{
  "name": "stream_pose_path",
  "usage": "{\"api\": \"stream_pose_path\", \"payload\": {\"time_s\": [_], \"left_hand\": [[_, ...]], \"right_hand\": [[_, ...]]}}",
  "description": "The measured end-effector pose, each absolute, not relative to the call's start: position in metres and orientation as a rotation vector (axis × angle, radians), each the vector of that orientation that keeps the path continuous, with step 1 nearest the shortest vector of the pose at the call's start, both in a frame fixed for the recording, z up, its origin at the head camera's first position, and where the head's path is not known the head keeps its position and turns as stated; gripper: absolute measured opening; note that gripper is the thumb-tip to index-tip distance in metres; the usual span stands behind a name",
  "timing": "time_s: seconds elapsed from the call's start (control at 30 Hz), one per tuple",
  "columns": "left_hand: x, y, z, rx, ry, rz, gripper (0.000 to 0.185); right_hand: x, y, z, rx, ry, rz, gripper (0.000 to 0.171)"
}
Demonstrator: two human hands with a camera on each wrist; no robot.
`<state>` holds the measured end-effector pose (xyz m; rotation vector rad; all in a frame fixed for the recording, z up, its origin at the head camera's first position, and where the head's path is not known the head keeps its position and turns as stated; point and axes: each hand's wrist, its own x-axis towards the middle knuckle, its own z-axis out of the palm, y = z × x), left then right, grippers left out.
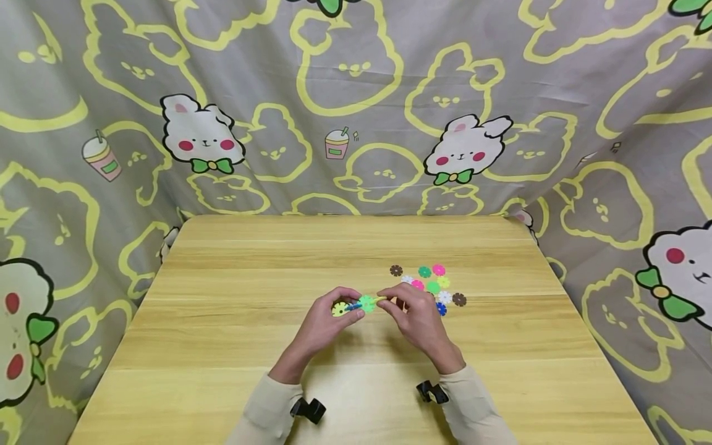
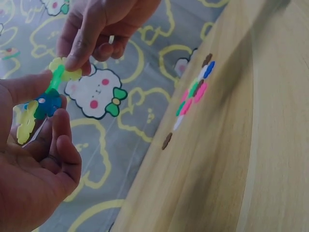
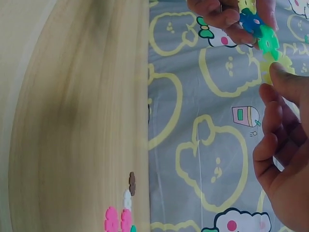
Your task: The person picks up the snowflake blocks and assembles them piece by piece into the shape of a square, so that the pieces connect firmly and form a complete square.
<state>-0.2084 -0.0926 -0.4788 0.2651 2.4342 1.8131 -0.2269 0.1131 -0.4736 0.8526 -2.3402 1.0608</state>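
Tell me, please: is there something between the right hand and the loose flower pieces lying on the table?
Nothing visible is in the way. The right hand pinches a yellow piece at the chain that the left hand holds. The loose pieces lie just beyond it on bare table.

Ten loose snowflake discs (image 1: 434,287) lie on the desk (image 1: 250,346): two brown, two green, two pink, two white, one yellow, one blue. Four joined discs (image 1: 356,305) sit between two hands.
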Motion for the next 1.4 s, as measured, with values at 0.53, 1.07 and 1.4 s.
{"api": "stream_pose_path", "payload": {"time_s": [0.53,1.07,1.4], "left_hand": [[-0.208,-0.091,-0.478,0.348,2.418,1.823,0.033],[-0.21,-0.096,-0.477,0.282,2.482,1.763,0.036],[-0.209,-0.097,-0.476,0.282,2.466,1.758,0.037]], "right_hand": [[-0.226,0.112,-0.472,0.848,-2.361,1.07,0.013],[-0.242,0.172,-0.497,0.377,-2.812,0.791,0.018],[-0.236,0.194,-0.519,0.157,-3.181,0.576,0.04]]}}
